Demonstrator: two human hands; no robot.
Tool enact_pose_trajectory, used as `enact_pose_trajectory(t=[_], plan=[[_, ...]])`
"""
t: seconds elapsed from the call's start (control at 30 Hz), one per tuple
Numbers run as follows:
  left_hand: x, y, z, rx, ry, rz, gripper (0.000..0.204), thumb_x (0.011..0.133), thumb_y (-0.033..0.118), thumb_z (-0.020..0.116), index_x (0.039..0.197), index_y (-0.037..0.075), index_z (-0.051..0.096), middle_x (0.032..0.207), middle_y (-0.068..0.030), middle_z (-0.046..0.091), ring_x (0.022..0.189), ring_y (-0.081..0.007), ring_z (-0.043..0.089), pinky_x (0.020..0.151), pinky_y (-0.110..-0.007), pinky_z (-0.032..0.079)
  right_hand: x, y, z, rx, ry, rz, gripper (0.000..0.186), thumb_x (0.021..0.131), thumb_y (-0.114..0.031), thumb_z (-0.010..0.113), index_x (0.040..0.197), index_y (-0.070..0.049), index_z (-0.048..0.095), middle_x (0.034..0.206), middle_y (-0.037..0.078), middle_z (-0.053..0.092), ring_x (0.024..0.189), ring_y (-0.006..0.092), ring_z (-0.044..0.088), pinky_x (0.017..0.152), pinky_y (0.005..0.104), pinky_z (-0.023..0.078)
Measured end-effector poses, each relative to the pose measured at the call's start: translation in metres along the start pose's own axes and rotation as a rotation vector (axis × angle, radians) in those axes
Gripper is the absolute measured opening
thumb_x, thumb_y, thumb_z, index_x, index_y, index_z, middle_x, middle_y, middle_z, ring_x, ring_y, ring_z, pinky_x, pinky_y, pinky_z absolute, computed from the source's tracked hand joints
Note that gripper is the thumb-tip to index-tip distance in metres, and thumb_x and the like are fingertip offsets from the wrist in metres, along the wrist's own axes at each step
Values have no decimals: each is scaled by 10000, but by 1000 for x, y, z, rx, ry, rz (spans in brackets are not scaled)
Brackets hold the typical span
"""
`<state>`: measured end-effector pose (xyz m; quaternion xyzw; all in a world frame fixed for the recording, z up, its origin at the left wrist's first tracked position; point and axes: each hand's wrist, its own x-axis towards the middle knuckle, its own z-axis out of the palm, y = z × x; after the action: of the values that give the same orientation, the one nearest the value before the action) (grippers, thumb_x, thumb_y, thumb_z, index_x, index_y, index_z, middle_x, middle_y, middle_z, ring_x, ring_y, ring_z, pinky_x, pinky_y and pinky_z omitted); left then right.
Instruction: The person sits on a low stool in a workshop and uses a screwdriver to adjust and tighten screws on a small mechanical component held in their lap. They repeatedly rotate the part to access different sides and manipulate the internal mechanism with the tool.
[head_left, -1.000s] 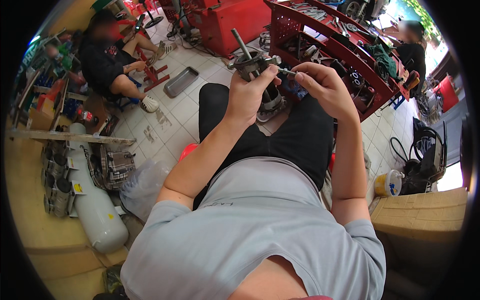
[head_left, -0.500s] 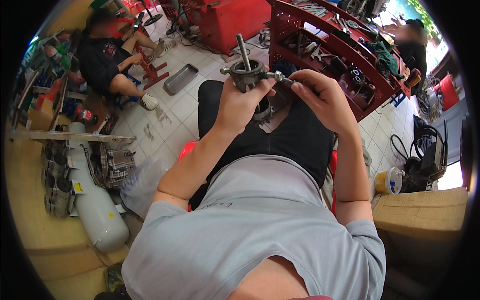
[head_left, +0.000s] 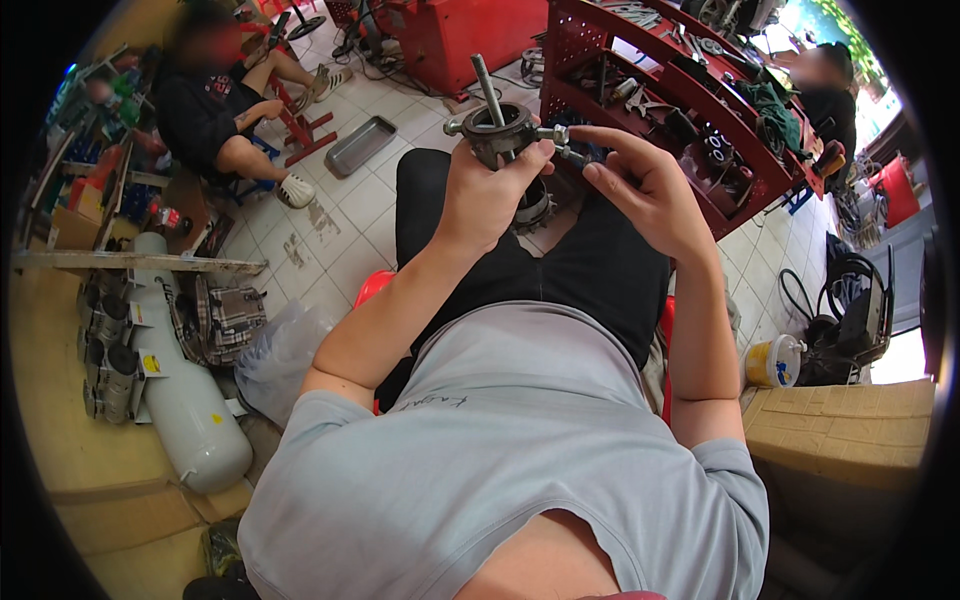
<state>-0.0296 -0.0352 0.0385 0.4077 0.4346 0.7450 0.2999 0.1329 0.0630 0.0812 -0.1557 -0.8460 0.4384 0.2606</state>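
Note:
My left hand (head_left: 490, 190) is wrapped round a dark metal ring clamp (head_left: 500, 135) held above my knees, its thumb along the near side. Bolts stick out from both sides of the ring, and a threaded metal rod (head_left: 487, 90) rises from its opening. Below the hand a second, toothed-looking metal collar (head_left: 533, 210) shows; how it joins the ring is hidden. My right hand (head_left: 640, 190) is at the ring's right side, its index finger stretched to the upper bolt (head_left: 550, 133) and its thumb beside the end of a lower bolt (head_left: 572, 157). Finger and thumb are apart.
A red workbench (head_left: 640, 140) loaded with tools and parts stands ahead on the right. A grey metal tray (head_left: 362, 146) lies on the tiled floor. One person (head_left: 215, 110) sits at the far left, another (head_left: 825, 90) at the far right. A grey cylinder tank (head_left: 190, 400) is at left.
My right index finger has moved up and away from my thumb, from the lower bolt to the upper one. The ring clamp stays in my left hand, nearly in place.

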Motion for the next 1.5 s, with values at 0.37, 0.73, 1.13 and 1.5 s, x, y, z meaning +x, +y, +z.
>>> enact_pose_trajectory(t=[0.37,0.73,1.13,1.5], plan=[[-1,-4,2,22,32,4,230,851,48,679,1060,29,585,867,-48,656,743,-138,634,696,-264,495,-1,8,-6,99,-124,-106,357,832,-37,593,1187,-7,619,838,-33,615,604,14,351,540,192,294],[2,-7,2,57,53,-19,229,852,42,673,1063,22,584,866,-47,655,739,-127,628,691,-260,488,-1,12,-6,229,-130,-211,351,847,-87,607,1189,-13,619,642,-41,507,575,28,364,501,216,300],[3,-7,1,25,64,-4,238,853,44,675,1067,11,577,848,-51,644,736,-131,627,682,-256,488,-1,5,-2,118,-34,-59,275,854,-148,642,1084,1,661,637,-28,528,570,28,370,513,216,296],[3,-11,1,35,80,-15,243,847,39,679,1066,17,577,857,-51,643,736,-131,628,685,-258,488,0,4,-1,35,-4,-65,283,862,-141,641,1110,-6,646,583,-58,364,553,35,307,485,244,265]])
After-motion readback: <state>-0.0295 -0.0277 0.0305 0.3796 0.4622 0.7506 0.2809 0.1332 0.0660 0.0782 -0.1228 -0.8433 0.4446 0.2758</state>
